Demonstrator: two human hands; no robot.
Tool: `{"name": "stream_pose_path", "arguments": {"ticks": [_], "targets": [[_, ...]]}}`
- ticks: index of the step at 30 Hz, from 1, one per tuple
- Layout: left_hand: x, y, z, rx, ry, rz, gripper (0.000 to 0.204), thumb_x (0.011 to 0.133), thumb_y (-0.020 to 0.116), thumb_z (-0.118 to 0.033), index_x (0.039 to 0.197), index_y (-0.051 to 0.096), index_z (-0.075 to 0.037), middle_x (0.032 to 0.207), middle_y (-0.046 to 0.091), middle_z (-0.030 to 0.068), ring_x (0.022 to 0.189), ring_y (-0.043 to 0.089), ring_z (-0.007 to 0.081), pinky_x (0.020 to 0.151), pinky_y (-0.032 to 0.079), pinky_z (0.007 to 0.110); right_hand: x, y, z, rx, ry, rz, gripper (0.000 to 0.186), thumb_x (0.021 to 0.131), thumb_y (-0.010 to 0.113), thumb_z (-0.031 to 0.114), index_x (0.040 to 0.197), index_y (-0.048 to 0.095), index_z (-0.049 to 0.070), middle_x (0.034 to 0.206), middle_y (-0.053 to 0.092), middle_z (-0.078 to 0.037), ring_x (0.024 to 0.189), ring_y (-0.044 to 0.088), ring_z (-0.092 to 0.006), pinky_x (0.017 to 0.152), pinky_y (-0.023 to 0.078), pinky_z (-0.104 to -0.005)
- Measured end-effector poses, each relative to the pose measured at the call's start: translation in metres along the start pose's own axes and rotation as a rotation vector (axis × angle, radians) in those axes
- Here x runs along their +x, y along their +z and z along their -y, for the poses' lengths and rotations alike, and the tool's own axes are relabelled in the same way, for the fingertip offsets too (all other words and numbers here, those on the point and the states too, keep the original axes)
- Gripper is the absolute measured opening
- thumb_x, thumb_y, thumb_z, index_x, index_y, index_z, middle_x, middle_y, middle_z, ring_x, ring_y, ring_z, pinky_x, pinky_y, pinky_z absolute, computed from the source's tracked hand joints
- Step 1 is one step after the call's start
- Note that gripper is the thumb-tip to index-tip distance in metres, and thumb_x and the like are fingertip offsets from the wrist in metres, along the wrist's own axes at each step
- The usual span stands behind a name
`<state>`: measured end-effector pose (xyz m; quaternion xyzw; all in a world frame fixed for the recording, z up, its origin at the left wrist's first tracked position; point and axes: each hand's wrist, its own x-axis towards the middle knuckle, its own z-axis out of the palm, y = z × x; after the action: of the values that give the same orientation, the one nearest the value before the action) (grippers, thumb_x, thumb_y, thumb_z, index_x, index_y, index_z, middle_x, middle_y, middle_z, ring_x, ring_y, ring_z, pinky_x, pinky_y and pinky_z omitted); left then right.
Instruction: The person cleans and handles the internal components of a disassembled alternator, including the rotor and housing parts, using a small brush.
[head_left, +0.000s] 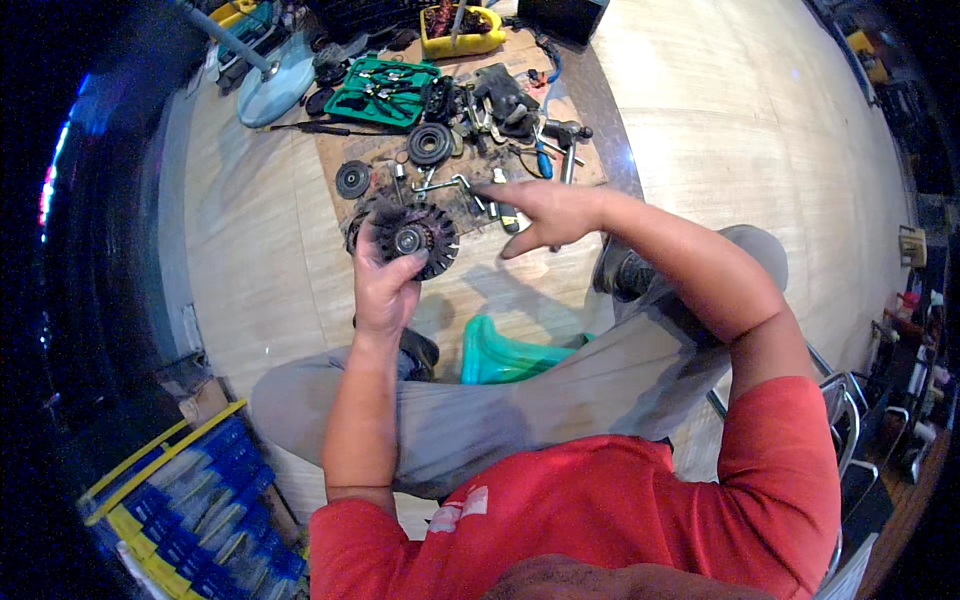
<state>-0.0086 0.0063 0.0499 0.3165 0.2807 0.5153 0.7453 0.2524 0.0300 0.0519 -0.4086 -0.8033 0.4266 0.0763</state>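
My left hand (383, 290) is wrapped round a dark alternator rotor (438, 243), a round part with a finned rim and a bearing at its centre. It is held up over the near left edge of the stained cardboard. My right hand (552, 212) is stretched out to the right of it, thumb and index finger apart and nothing in its grasp. Its fingertips are over or beside a bent metal wrench (440, 184); contact is unclear. Close by lies a yellow-and-black tool (508, 218). Beyond the rotor are a small pulley (353, 180) and a larger black pulley (430, 145).
A teal tool case (385, 92) lies open behind the pulleys. On the right are a hammer (570, 135) and a blue-handled screwdriver (543, 162). A yellow container (478, 43) stands at the far side. Between my legs is a green plastic stool (510, 357).
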Motion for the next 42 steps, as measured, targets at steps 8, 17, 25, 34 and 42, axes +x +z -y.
{"name": "stream_pose_path", "arguments": {"ticks": [8, 17, 25, 34, 42], "targets": [[-0.003, 0.008, 0.005, 0.006, -0.046, 0.037, 0.066, 0.066, 0.066, 0.009, 0.127, 0.045, -0.002, 0.118, 0.058, 0.0131, 0.109, 0.058, 0.0259, 0.098, 0.046, 0.039, 0.014, 0.015, 0.029, 0.471, -0.068, -0.025, 0.039, 0.085, 0.064, 0.013, 0.121, 0.053, -0.001, 0.098, 0.065, -0.018, 0.091, 0.062, -0.0245, 0.083, 0.049, -0.0369], [-0.002, 0.002, 0.0, 0.096, -0.031, 0.03, 0.059, 0.071, 0.064, 0.007, 0.126, 0.045, -0.001, 0.115, 0.059, 0.0126, 0.106, 0.059, 0.0251, 0.097, 0.046, 0.038, 0.013, -0.014, 0.03, 0.164, -0.127, -0.174, 0.025, 0.092, 0.057, 0.023, 0.092, 0.062, 0.0, 0.078, 0.06, -0.022, 0.073, 0.058, -0.0334, 0.069, 0.047, -0.0423], [0.012, -0.024, -0.001, 0.027, 0.105, -0.258, 0.03, 0.086, 0.054, 0.0, 0.115, 0.051, -0.002, 0.111, 0.061, 0.013, 0.104, 0.06, 0.0294, 0.093, 0.049, 0.045, -0.003, -0.01, 0.049, 0.094, -0.194, -0.052, 0.021, 0.092, 0.055, 0.023, 0.097, 0.065, 0.005, 0.081, 0.064, -0.018, 0.076, 0.063, -0.0355, 0.068, 0.049, -0.0422], [0.017, -0.04, -0.029, -0.344, 0.128, -0.395, 0.031, 0.089, 0.055, -0.014, 0.117, 0.059, -0.002, 0.123, 0.059, 0.0171, 0.113, 0.056, 0.0346, 0.102, 0.042, 0.05, 0.0, -0.008, 0.005, -0.133, -0.053, -0.218, 0.02, 0.09, 0.056, 0.022, 0.099, 0.065, 0.006, 0.082, 0.064, -0.02, 0.078, 0.061, -0.0388, 0.068, 0.048, -0.0458], [0.011, -0.034, -0.046, -0.354, 0.16, -0.296, 0.039, 0.087, 0.054, -0.014, 0.123, 0.054, 0.0, 0.129, 0.054, 0.0211, 0.121, 0.05, 0.0368, 0.106, 0.038, 0.052, -0.001, -0.041, -0.017, -0.371, -0.009, -0.297, 0.017, 0.09, 0.054, 0.025, 0.093, 0.061, 0.01, 0.08, 0.064, -0.018, 0.077, 0.061, -0.0401, 0.067, 0.048, -0.0505]]}}
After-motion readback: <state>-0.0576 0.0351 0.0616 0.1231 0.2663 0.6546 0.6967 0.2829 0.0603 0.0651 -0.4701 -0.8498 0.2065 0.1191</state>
